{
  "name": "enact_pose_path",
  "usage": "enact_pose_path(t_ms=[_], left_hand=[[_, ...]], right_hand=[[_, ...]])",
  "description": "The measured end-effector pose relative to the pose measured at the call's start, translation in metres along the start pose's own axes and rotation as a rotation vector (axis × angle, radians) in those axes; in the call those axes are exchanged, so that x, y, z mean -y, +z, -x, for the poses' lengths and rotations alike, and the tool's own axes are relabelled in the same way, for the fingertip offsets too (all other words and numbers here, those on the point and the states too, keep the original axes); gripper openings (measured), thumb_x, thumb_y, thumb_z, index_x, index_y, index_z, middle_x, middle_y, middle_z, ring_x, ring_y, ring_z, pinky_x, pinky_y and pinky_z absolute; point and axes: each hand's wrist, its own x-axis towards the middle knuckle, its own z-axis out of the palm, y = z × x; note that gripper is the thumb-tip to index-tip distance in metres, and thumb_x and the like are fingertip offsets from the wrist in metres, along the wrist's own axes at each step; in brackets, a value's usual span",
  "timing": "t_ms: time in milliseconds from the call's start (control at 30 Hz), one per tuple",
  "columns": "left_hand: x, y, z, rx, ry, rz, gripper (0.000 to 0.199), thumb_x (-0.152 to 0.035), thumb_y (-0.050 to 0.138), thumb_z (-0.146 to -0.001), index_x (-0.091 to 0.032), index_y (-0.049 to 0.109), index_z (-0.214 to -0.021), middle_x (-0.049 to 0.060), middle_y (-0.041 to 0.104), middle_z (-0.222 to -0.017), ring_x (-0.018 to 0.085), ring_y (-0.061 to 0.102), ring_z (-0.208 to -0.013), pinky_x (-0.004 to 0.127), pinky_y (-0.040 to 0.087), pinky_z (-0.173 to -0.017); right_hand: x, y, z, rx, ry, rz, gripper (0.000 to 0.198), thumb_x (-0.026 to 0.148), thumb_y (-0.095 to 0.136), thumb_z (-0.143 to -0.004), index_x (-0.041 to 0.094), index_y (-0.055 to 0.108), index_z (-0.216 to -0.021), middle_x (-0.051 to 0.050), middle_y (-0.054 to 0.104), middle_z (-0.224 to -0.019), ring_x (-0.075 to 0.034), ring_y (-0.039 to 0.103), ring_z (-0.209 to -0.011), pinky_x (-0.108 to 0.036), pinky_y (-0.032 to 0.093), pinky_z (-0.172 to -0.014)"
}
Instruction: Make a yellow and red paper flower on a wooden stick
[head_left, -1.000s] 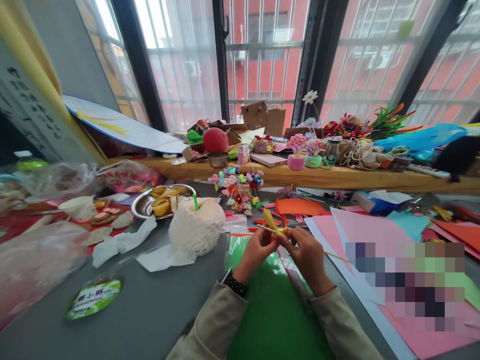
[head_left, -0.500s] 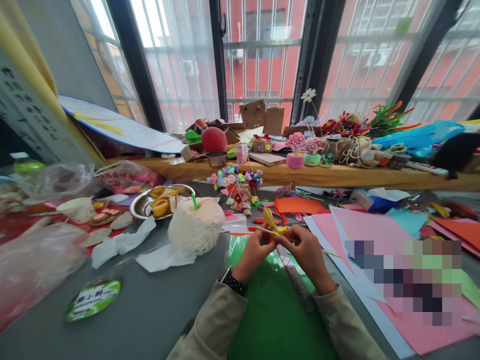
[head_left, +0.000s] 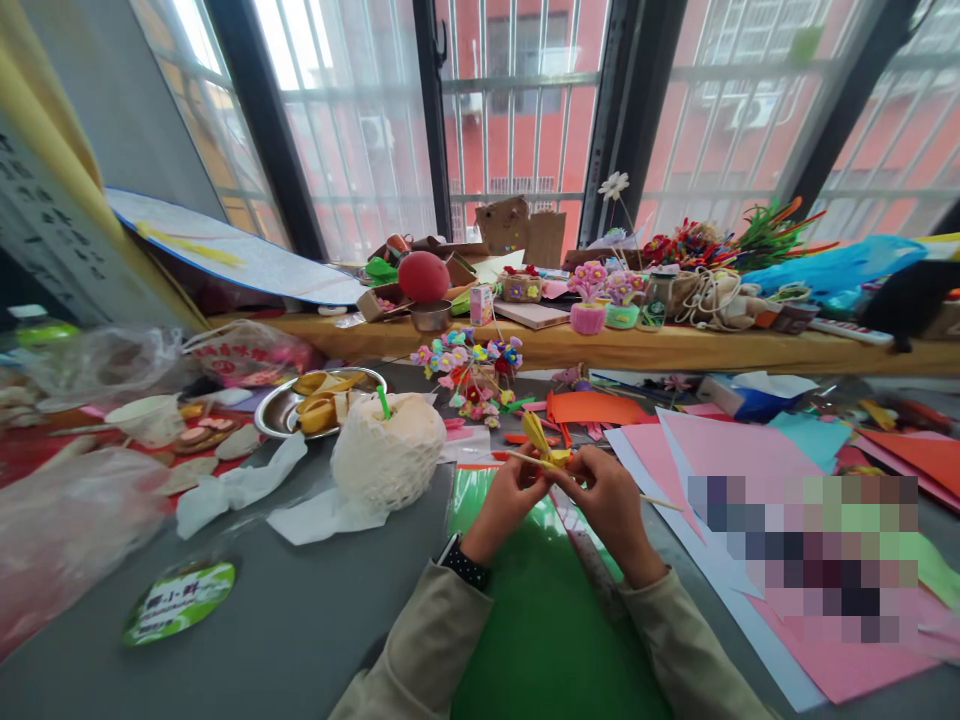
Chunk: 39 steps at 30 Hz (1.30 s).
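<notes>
Both hands meet above the green mat (head_left: pixel 547 620), fingers pinched around a yellow paper piece (head_left: pixel 535 434) with upright petal-like strips. My left hand (head_left: pixel 510 500) grips its lower left side. My right hand (head_left: pixel 606 498) is closed on its right side, and a thin pale stick (head_left: pixel 664 502) passes through this hand, its one end out to the right and the other to the left of the paper. The fingers hide where paper and stick meet. Beneath the hands a clear ruler (head_left: pixel 592 565) lies slanted on the mat.
Left of the mat stands a coconut in white netting (head_left: pixel 390 450) with a green straw, beside a metal bowl of peels (head_left: pixel 274 408). Pink and white paper sheets (head_left: pixel 750 450) lie to the right. Pipe-cleaner flowers (head_left: pixel 480 365) stand ahead, before a crowded window ledge (head_left: pixel 337 342).
The view has shifted very slightly. Both hands keep their pinch on the yellow paper and stick, with only tiny finger movement.
</notes>
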Motion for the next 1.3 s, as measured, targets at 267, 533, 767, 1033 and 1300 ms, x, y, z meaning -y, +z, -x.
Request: enact_pose_path(t_ms=[267, 533, 767, 1033, 1300], left_hand=[[0.001, -0.001, 0.001, -0.008, -0.009, -0.081, 0.043, -0.026, 0.058, -0.065, -0.013, 0.046, -0.104, 0.009, 0.056, -0.096, 0.017, 0.054, -0.083, 0.028, 0.042, -0.073], [0.001, -0.002, 0.002, -0.017, -0.012, -0.137, 0.039, -0.029, 0.055, -0.067, -0.013, 0.046, -0.101, 0.008, 0.057, -0.090, 0.016, 0.054, -0.079, 0.027, 0.043, -0.070], [-0.001, 0.000, 0.002, -0.009, -0.038, -0.163, 0.041, -0.028, 0.055, -0.066, -0.012, 0.045, -0.103, 0.009, 0.057, -0.093, 0.017, 0.054, -0.080, 0.029, 0.042, -0.073], [0.000, -0.001, 0.001, -0.025, -0.030, -0.041, 0.046, -0.032, 0.058, -0.064, -0.013, 0.041, -0.101, 0.011, 0.055, -0.096, 0.020, 0.052, -0.089, 0.031, 0.040, -0.077], [-0.002, 0.003, 0.002, -0.067, -0.032, -0.002, 0.064, -0.031, 0.058, -0.065, -0.016, 0.024, -0.118, 0.007, 0.056, -0.087, 0.016, 0.055, -0.080, 0.027, 0.042, -0.070]], right_hand=[[0.000, -0.002, 0.000, 0.044, 0.021, -0.010, 0.038, 0.054, 0.047, -0.065, 0.018, 0.042, -0.055, 0.002, 0.048, -0.052, -0.009, 0.042, -0.048, -0.019, 0.027, -0.044], [0.003, -0.002, -0.001, 0.050, 0.024, -0.029, 0.036, 0.049, 0.038, -0.074, 0.018, 0.044, -0.057, 0.001, 0.050, -0.054, -0.010, 0.043, -0.050, -0.020, 0.028, -0.046], [-0.002, -0.001, -0.002, 0.097, 0.029, 0.017, 0.038, 0.054, 0.047, -0.066, 0.018, 0.042, -0.054, 0.003, 0.047, -0.050, -0.009, 0.041, -0.045, -0.019, 0.026, -0.042], [0.002, -0.004, -0.001, 0.062, -0.022, 0.028, 0.034, 0.050, 0.045, -0.069, 0.018, 0.046, -0.059, 0.002, 0.050, -0.054, -0.009, 0.044, -0.048, -0.020, 0.027, -0.044], [0.005, -0.013, -0.002, 0.029, -0.014, -0.099, 0.024, 0.043, 0.050, -0.068, 0.020, 0.055, -0.072, 0.002, 0.053, -0.053, -0.010, 0.045, -0.045, -0.019, 0.030, -0.043]])
